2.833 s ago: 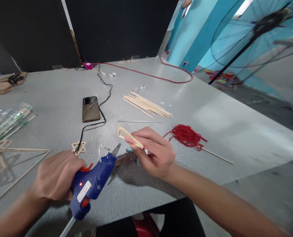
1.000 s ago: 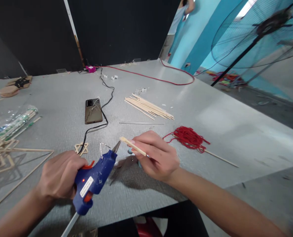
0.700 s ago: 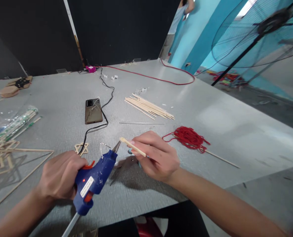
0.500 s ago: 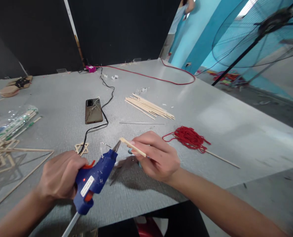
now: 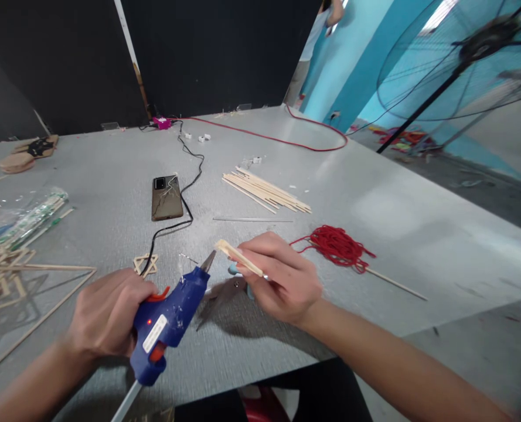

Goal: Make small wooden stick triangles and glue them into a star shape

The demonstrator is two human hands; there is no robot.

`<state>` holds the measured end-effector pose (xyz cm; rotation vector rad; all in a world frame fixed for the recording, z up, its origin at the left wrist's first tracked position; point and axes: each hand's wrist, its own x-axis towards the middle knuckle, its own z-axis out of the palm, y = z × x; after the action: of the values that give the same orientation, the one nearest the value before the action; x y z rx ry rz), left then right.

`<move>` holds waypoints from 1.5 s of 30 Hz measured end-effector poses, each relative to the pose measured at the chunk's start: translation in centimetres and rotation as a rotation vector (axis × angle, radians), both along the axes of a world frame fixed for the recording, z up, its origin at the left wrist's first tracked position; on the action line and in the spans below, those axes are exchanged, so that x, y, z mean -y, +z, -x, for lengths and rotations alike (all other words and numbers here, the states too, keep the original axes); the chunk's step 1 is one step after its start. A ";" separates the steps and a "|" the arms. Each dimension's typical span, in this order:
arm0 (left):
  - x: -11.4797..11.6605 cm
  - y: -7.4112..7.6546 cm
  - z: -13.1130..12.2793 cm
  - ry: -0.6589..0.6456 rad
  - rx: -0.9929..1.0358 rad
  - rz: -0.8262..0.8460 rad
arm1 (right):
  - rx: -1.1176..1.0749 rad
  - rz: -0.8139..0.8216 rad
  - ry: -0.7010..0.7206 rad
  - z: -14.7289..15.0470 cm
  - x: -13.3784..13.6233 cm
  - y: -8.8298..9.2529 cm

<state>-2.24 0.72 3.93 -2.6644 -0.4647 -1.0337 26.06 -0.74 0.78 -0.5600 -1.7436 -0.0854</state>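
Observation:
My left hand (image 5: 111,310) is wrapped round the handle of a blue hot glue gun (image 5: 172,310), its metal nozzle pointing up and right and a clear glue stick (image 5: 126,401) poking out of its back. Between the fingertips of my right hand (image 5: 284,278) are short wooden sticks (image 5: 240,257) pinched together, their far end just right of the nozzle tip. I cannot make out how many sticks there are. Partly under my right hand lies a pair of scissors (image 5: 220,293) with light blue handles. A small wooden star (image 5: 146,264) rests beside my left hand.
Loose wooden sticks (image 5: 264,190) lie mid-table, with a thin rod (image 5: 251,220) in front. Red yarn (image 5: 339,246) is at the right. A phone (image 5: 167,198) and black cable (image 5: 194,181) sit left of centre. Stick frames (image 5: 5,275) fill the left edge. A fan (image 5: 484,41) stands beyond.
My right hand has tilted the sticks a little, showing more of their flat side, and their end sits slightly farther from the nozzle. My left hand and the glue gun have barely moved.

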 end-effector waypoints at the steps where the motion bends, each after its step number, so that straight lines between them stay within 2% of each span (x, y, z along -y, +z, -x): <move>1: 0.0 0.0 0.0 -0.005 0.002 0.002 | -0.001 0.001 -0.001 0.0 0.0 0.0; 18: -0.1 -0.5 0.0 -0.017 0.045 0.034 | 0.030 0.000 -0.018 0.1 0.0 -0.2; 24: 0.1 -0.1 -0.1 -0.005 -0.017 0.012 | 0.033 0.001 -0.014 0.1 0.0 -0.3; 38: 0.0 -0.1 -0.2 -0.002 0.032 0.033 | 0.006 -0.020 -0.010 0.0 -0.1 -0.2; 45: -0.1 -1.2 0.5 0.028 0.024 0.032 | -0.052 0.066 -0.009 0.1 0.0 -0.1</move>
<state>-2.73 0.80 2.75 -2.6684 -0.5256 -1.0597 25.96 -0.79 0.70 -0.6132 -1.6985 -0.0196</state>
